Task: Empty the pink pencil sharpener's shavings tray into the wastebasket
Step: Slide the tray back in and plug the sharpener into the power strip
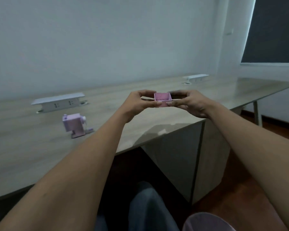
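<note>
Shavings tray (162,99), a small pink open box, sits upright between both hands above the desk (157,120), its left end pinched by the left hand (137,104) and its right end by the right hand (188,102). Pink pencil sharpener (75,125) stands on the desk well left of the hands; the wastebasket (207,221) rim shows far below the right forearm.
</note>
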### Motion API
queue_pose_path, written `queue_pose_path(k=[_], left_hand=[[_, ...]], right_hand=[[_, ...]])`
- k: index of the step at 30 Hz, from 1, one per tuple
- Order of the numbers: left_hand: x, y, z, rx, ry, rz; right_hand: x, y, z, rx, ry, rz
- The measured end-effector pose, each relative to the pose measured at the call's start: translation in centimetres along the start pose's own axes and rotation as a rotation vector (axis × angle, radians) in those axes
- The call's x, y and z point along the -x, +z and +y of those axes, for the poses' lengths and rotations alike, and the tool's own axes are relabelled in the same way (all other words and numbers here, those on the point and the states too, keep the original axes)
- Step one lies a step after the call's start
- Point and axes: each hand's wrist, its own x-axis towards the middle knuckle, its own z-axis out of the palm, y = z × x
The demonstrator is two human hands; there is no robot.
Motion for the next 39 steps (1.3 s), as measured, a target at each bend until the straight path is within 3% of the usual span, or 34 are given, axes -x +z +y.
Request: queue_pose_path(k=[13,18,26,31,39], left_hand=[[6.2,-16.9,-1.6,-0.154,-0.063,0.324],[8.8,-21.5,-3.1,-0.159,-0.103,0.464],[15.4,-26.6,-7.4,-0.154,-0.218,0.627],[18.2,-26.9,-10.7,-0.151,-0.304,0.636],[18.4,-25.3,-12.7,-0.189,-0.385,0.512]], right_hand=[[-11.6,16.7,-1.3,-0.011,-0.055,-0.347],[-13.8,21.3,0.6,-0.042,-0.039,-0.331],[-15.2,24.5,6.0,0.177,-0.07,-0.352],[-15.7,25.8,8.0,0.135,-0.03,-0.398],[-16.3,26.2,7.8,0.074,0.035,-0.48]])
